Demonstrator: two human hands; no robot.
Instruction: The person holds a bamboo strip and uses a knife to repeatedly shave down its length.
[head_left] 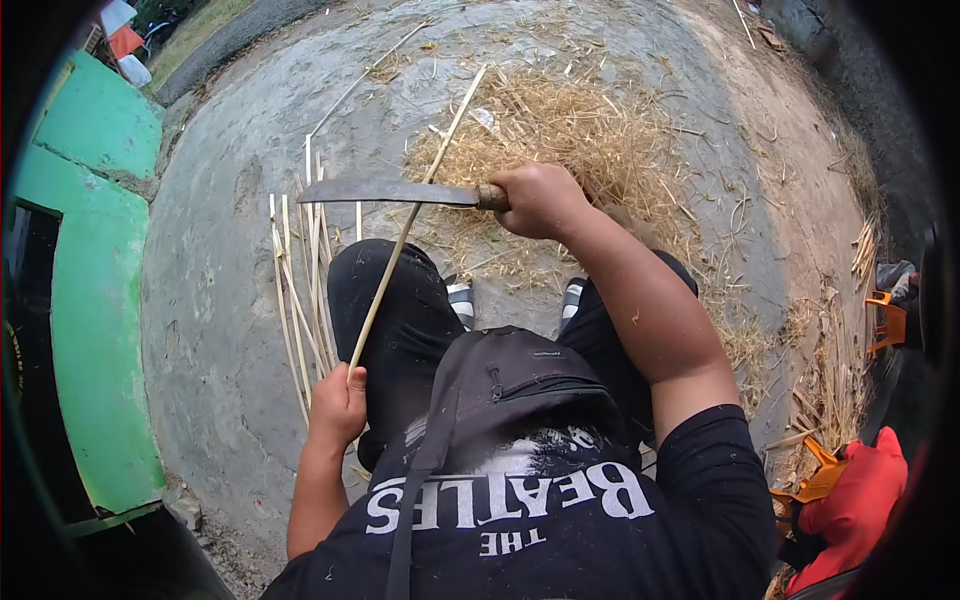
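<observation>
In the head view, the left hand (338,402) is gripping the near end of a pale strip (384,287), which is slanting over the thigh. The right hand (540,200) is clenching the handle of a long knife (390,191) crossing it. Keeping the blade shallow, strokes light and fingers clear seems wise.

And here the right hand (538,200) wraps the knife's handle (492,198), fingers hiding its far end! The left fist (340,402) covers the strip's (400,240) lower end, while the red cloth (850,515) at lower right runs into the dark, blurred lens border, its outline lost.
</observation>
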